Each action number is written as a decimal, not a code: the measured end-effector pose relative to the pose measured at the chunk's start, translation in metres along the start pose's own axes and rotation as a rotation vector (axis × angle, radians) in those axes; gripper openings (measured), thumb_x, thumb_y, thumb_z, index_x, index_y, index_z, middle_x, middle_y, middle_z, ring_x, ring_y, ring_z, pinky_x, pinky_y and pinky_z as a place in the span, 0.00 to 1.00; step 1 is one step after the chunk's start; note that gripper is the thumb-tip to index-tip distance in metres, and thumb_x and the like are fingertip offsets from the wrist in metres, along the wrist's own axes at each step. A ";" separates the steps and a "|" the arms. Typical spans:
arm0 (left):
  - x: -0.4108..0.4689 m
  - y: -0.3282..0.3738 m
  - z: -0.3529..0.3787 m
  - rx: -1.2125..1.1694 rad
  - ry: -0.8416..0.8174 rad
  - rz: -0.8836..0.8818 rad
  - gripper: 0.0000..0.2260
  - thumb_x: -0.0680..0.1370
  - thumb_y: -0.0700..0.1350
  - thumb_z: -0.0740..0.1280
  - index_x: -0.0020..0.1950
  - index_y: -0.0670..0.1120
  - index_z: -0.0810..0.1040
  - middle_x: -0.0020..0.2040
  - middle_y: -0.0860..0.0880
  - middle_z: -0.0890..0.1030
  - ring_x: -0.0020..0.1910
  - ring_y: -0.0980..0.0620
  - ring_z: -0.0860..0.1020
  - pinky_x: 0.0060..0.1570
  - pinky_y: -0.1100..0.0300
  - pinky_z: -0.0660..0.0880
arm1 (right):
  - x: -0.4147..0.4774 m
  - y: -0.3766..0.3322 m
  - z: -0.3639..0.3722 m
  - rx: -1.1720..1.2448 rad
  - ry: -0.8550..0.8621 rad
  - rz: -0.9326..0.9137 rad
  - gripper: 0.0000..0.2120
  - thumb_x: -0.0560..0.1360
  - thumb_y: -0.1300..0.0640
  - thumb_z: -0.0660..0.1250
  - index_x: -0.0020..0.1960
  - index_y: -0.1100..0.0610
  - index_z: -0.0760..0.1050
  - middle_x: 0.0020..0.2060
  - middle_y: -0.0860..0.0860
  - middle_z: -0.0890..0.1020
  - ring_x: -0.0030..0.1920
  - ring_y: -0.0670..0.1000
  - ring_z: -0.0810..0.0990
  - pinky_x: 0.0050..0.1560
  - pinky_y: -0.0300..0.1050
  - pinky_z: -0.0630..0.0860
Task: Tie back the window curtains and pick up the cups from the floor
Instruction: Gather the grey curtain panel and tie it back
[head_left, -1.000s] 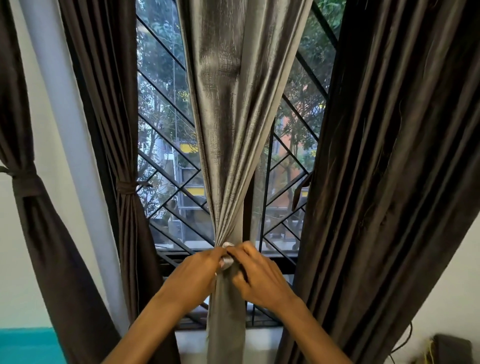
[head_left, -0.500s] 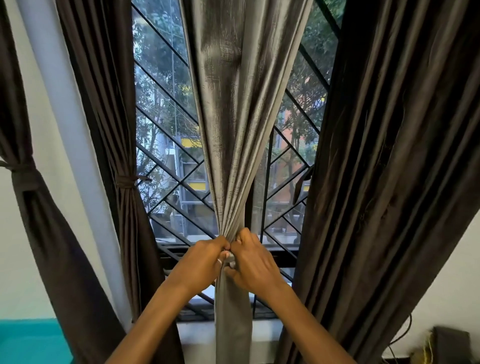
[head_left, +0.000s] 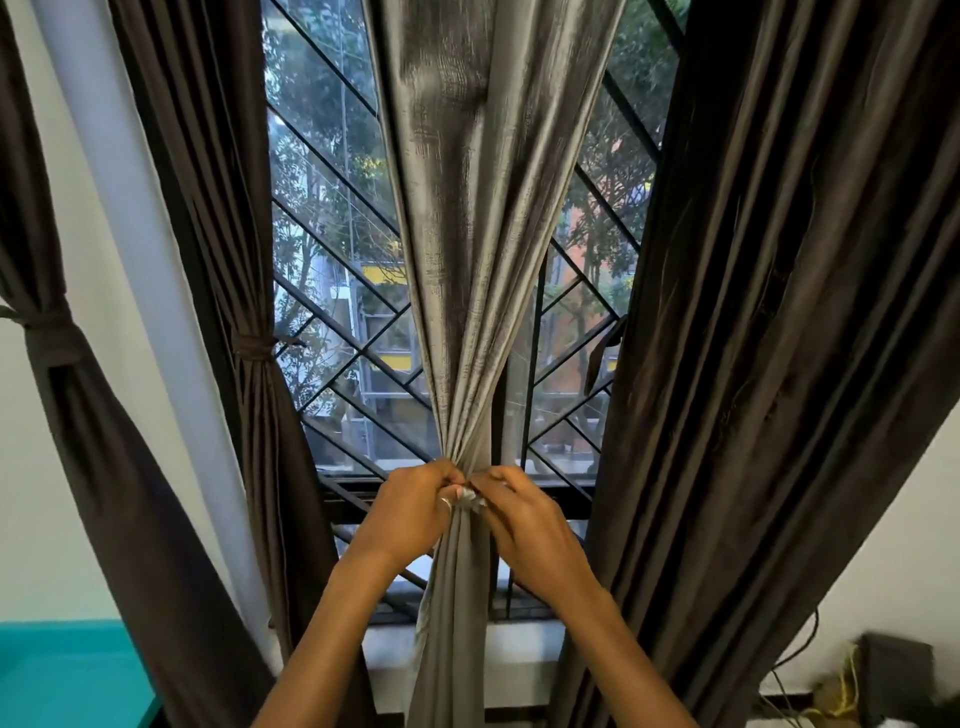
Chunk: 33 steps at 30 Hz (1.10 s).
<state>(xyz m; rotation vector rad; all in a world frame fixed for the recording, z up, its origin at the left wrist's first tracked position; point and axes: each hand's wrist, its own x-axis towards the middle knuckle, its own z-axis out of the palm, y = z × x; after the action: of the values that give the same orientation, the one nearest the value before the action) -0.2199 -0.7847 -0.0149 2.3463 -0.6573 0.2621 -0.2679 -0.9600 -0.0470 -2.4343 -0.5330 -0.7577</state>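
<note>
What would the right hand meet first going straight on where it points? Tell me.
The right hand pinches the gathered grey curtain, so that first; just beyond, likely the left hand gripping the same bunch, though depth is unclear.

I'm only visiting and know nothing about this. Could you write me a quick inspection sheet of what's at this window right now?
Surface: white window sill below the grille; floor not in view.
Job's things: grey curtain gathered at mid-height; left dark curtain and far-left dark curtain tied; right dark curtain untied as far as seen; cups: nothing seen.
Clutter: dark box at lower right.
Hands: left hand and right hand both pinch a pale tie at the grey curtain's gather.
Cables: wires beside the box.
Surroundings: black window grille, trees and buildings outside, teal surface at lower left.
</note>
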 end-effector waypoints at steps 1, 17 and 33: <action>-0.002 0.001 0.001 -0.038 0.019 -0.015 0.05 0.80 0.43 0.67 0.53 0.49 0.82 0.44 0.52 0.83 0.41 0.56 0.81 0.47 0.58 0.80 | -0.003 0.000 0.001 0.023 0.059 0.008 0.16 0.81 0.58 0.66 0.68 0.54 0.76 0.62 0.50 0.79 0.58 0.46 0.80 0.62 0.38 0.77; -0.071 0.040 0.031 -0.858 0.562 -0.370 0.11 0.74 0.41 0.75 0.56 0.44 0.82 0.44 0.51 0.86 0.44 0.56 0.85 0.43 0.60 0.82 | -0.031 -0.026 0.003 0.202 0.280 0.255 0.06 0.78 0.61 0.71 0.53 0.53 0.83 0.47 0.45 0.83 0.49 0.42 0.81 0.52 0.44 0.80; -0.070 0.020 0.010 -0.741 0.562 -0.372 0.11 0.74 0.43 0.76 0.55 0.44 0.85 0.43 0.50 0.87 0.44 0.54 0.86 0.48 0.57 0.83 | -0.038 -0.012 -0.024 0.321 0.381 0.519 0.06 0.79 0.58 0.69 0.53 0.53 0.84 0.43 0.47 0.86 0.44 0.46 0.85 0.48 0.53 0.83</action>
<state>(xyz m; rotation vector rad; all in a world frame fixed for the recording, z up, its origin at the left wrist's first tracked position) -0.2905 -0.7773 -0.0358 1.5306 -0.0115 0.4022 -0.3125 -0.9724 -0.0487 -1.9358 0.1193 -0.8038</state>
